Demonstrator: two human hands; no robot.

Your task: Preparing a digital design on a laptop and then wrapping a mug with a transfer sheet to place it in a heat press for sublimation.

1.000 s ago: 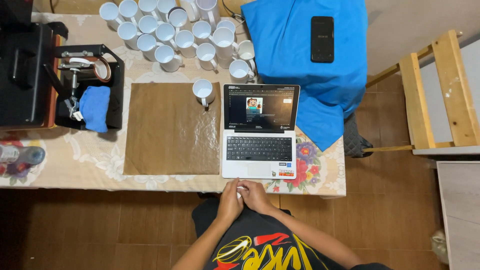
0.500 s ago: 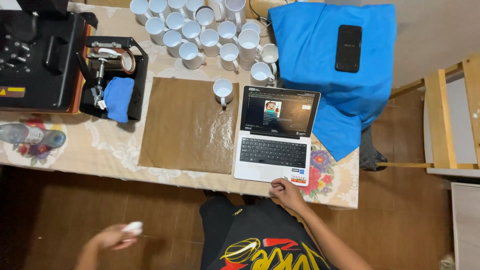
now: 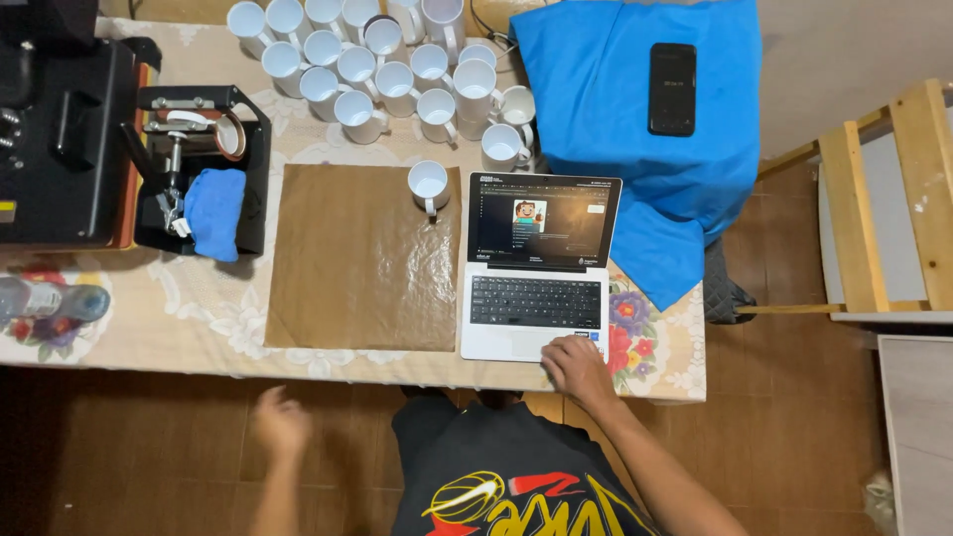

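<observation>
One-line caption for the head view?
Right hand rests on the open laptop; left hand hangs off the table, white mugs behind.

You look down on a dark brown tiled floor [image 3: 149,457], a floral-clothed table [image 3: 199,318], and a wooden frame [image 3: 874,199] at right.

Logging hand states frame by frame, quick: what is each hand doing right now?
Left hand: blurred, off the table, holds nothing visible; open or closed cannot be told.
Right hand: open, resting on the laptop by its front right corner, gripping nothing.
</observation>
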